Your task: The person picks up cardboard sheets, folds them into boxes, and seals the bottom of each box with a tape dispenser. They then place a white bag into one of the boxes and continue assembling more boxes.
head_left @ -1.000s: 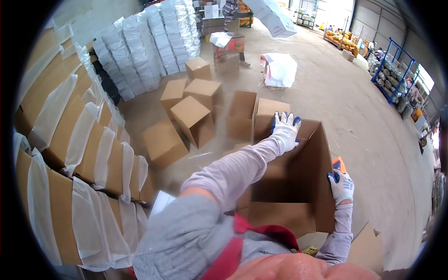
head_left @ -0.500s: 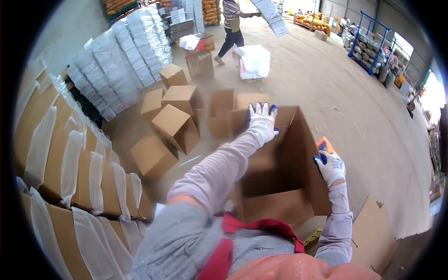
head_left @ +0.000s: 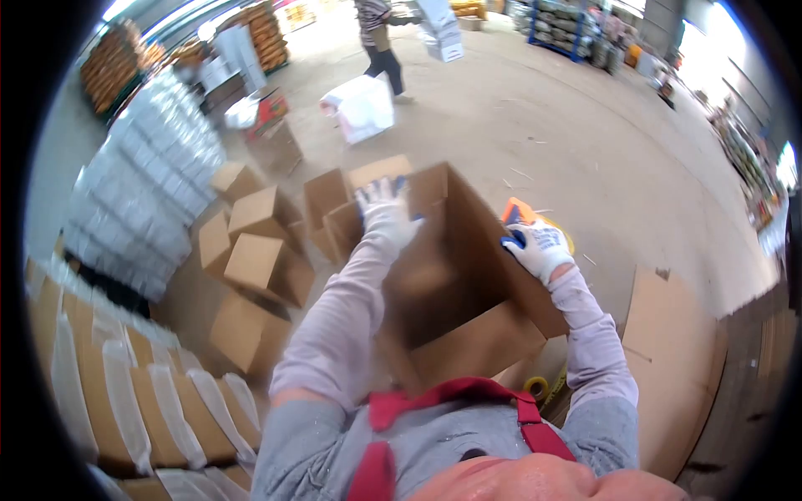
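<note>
A large open-topped cardboard box [head_left: 501, 250] stands in front of me, its dark inside facing up. My left hand [head_left: 388, 215], in a white glove with blue fingertips, lies on the box's far left rim with fingers spread. My right hand [head_left: 539, 249], gloved alike, is closed on an orange tape dispenser [head_left: 520, 210] at the box's right wall. A yellow ring, apparently its tape, shows behind the hand, which hides most of the dispenser.
Several smaller cardboard boxes [head_left: 259, 263] sit to the left, beside stacked flat cardboard [head_left: 163, 417] with white strips. Wrapped white stacks [head_left: 142, 184] stand behind. Flat cardboard [head_left: 668, 351] and a yellow tape roll [head_left: 537, 387] are at right. A person [head_left: 380, 46] carries white boxes [head_left: 440, 33].
The view has swung right, so the box and both hands appear further left. My left hand stays on the rim and my right keeps the dispenser. The other person has taken a step.
</note>
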The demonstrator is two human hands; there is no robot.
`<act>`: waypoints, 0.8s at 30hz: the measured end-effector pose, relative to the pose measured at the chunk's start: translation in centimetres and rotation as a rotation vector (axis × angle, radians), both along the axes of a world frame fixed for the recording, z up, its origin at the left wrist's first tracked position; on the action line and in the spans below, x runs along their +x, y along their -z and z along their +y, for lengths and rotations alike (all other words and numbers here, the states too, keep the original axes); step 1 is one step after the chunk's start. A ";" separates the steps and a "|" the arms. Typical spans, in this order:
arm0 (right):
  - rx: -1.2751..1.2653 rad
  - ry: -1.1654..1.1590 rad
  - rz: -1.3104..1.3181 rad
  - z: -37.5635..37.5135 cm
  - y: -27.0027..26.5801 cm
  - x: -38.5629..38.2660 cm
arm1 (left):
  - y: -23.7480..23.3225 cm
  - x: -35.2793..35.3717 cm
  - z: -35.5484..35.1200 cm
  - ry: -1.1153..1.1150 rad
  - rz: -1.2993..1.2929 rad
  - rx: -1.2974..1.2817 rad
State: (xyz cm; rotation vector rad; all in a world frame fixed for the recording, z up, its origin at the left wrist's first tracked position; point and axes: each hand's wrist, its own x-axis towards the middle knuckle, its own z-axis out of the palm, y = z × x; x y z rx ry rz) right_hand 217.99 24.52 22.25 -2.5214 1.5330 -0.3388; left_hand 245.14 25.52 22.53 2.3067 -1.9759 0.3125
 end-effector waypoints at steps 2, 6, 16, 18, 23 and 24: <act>0.014 -0.014 -0.042 -0.5 0.5 -0.2 | -0.3 -0.2 0.3 0.026 -0.019 -0.069; 0.006 0.059 -0.037 0.0 -0.3 -0.5 | 0.4 -0.6 -1.4 0.050 -0.044 -0.014; 0.120 0.036 0.047 1.3 -1.6 1.1 | -0.2 0.2 0.2 -0.035 -0.076 0.078; 0.102 0.055 0.017 1.1 -1.1 1.4 | -0.2 0.8 0.2 -0.037 -0.073 0.102; 0.128 0.071 0.041 1.5 -1.8 1.5 | -0.1 0.7 -0.2 -0.044 -0.075 0.098; 0.126 0.068 0.036 1.5 -1.8 1.5 | -0.3 0.6 -0.1 -0.048 -0.078 0.104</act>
